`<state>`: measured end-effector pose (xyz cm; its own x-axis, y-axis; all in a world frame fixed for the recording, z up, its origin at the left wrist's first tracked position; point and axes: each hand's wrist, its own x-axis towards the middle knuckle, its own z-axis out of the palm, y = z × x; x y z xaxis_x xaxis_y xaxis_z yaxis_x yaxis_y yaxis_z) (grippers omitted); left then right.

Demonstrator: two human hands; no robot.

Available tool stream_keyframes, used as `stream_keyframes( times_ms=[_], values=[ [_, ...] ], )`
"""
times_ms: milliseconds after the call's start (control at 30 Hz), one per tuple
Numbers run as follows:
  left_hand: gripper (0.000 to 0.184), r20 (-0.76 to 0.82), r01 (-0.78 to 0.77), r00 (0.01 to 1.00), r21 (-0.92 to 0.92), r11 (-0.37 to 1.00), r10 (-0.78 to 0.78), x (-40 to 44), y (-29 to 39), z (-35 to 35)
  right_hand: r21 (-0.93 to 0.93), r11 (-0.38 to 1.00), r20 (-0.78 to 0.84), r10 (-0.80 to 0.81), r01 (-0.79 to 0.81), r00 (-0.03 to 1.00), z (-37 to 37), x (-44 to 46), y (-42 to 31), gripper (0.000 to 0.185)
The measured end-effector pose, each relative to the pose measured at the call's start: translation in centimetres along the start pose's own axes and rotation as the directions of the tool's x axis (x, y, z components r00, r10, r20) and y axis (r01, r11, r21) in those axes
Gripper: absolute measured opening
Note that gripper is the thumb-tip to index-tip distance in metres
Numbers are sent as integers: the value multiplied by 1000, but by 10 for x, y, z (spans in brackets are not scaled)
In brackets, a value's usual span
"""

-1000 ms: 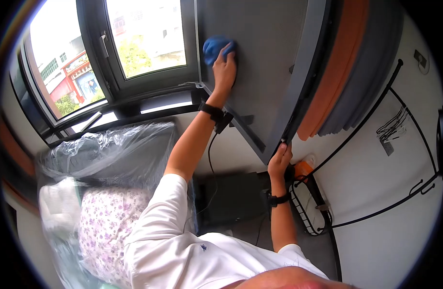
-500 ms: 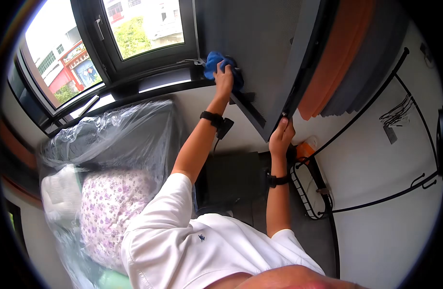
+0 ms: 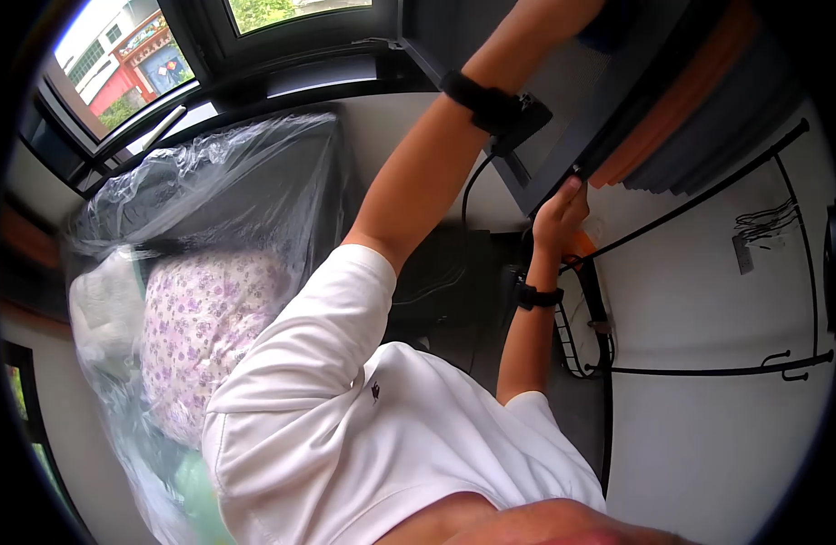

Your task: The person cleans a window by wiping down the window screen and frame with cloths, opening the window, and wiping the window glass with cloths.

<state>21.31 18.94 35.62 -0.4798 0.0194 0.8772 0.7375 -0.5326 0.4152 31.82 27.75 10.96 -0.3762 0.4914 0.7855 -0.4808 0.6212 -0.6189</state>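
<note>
A dark-framed window sash [image 3: 550,173] with a grey pane hangs swung inward at the upper right. My right hand [image 3: 562,216] is closed on its lower corner, thumb pressed on the frame. My left arm reaches up across the pane. Only the back part of my left hand [image 3: 568,14] shows at the top edge; its fingers are hidden. Beside it a bit of the blue cloth [image 3: 609,32] shows, in shadow against the pane. Each wrist wears a black band, and a small box with a cable sits on the left one.
Orange and grey curtains [image 3: 659,145] hang right of the sash. Clear plastic sheeting [image 3: 218,163] covers a bed with a flowered pillow [image 3: 204,336]. At right stands a black metal rack [image 3: 700,371] with several hangers [image 3: 765,225]. The window sill [image 3: 323,77] runs along the back.
My left hand has moved up and right across the pane with the blue cloth. My right hand keeps its hold on the sash corner. The view has tilted downward.
</note>
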Motion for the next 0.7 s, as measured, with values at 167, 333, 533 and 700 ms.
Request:
stream_keyframes(
  times_ms=[167, 333, 533, 700],
  values=[
    [49, -262, 404, 915, 599, 692, -307, -150, -145, -92, 15, 1000, -21, 20, -20, 1000, 1, -3, 8, 49],
    [43, -379, 466, 881, 585, 664, -285, -176, -108, -93, 65, 994, -82, -77, 82, 994, 7, -2, 9, 43],
    [32, 4, -17, 996, 989, 149, 86, -104, -84, -99, 20, 1000, 15, 2, -3, 1000, -1, -4, 13, 37],
    [32, 522, -431, 853, 709, 558, -5, -18, -8, -77, 81, 996, -35, -18, 21, 999, 3, -2, 14, 38]
  ],
)
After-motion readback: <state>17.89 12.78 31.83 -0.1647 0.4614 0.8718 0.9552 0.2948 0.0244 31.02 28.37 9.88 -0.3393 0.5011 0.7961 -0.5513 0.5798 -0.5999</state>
